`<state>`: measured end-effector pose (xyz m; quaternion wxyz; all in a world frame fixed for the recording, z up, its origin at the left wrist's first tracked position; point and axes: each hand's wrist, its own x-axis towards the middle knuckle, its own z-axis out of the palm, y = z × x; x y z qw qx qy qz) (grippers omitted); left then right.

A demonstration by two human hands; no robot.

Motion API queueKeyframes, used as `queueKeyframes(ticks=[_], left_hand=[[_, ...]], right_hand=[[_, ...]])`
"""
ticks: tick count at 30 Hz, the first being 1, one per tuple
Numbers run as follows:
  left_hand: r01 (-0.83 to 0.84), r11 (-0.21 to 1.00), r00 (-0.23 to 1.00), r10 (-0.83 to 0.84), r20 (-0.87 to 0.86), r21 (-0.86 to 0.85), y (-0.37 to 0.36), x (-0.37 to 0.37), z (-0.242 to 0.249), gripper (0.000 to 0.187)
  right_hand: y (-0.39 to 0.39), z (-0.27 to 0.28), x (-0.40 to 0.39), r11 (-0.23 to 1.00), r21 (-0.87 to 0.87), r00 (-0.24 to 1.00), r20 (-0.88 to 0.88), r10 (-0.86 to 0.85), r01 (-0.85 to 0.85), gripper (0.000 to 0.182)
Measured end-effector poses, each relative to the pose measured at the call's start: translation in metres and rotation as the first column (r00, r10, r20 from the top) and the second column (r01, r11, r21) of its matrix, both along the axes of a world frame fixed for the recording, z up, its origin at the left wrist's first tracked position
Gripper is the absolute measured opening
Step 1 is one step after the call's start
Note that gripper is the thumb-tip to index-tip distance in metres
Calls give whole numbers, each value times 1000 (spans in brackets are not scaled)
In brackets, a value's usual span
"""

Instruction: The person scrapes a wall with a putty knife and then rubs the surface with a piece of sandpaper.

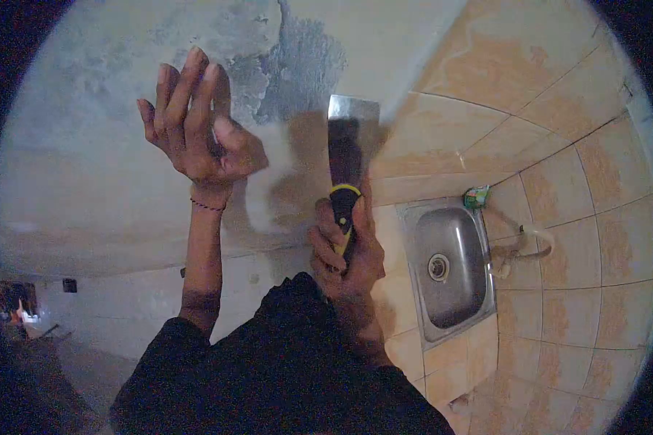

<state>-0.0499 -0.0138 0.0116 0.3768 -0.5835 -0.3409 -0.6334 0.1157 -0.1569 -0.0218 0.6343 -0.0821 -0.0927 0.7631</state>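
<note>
My right hand (347, 250) is wrapped round the black and yellow handle of a scraper (346, 152), whose wide metal blade points up, near the edge where the painted wall meets the tiles. To the left, my left hand (199, 127) is raised before the wall with its fingers apart and nothing in it; a thin cord circles its wrist. Whether it touches the wall, I cannot tell. Between and above the hands, a grey patch (297, 69) of peeled paint shows on the pale wall (145, 174).
A steel sink (453, 268) is set in a tiled counter (442, 362) at the right. Beside it are a small green packet (476, 196) and a tap (502, 254). Orange-patterned tiles (584, 254) cover the wall there. A small dark box (70, 286) is at the far left.
</note>
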Motion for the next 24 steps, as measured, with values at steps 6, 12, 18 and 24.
queueKeyframes(ticks=[6,12,18,24], left_hand=[[-6,1000,999,5,-33,-17,6,-2,-2,41],[28,1000,1000,-28,-11,7,5,-2,-1,41],[-4,1000,1000,3,-22,-17,4,-7,-4,40],[1,1000,1000,-1,11,-9,3,0,-1,39]], right_hand=[[7,5,-1,1000,20,999,40,-23,22,46],[7,-4,-1,999,23,1000,1,-30,30,47],[5,-3,-2,999,33,1000,-9,-13,13,49],[2,-4,-3,999,-19,995,93,-45,47,49]])
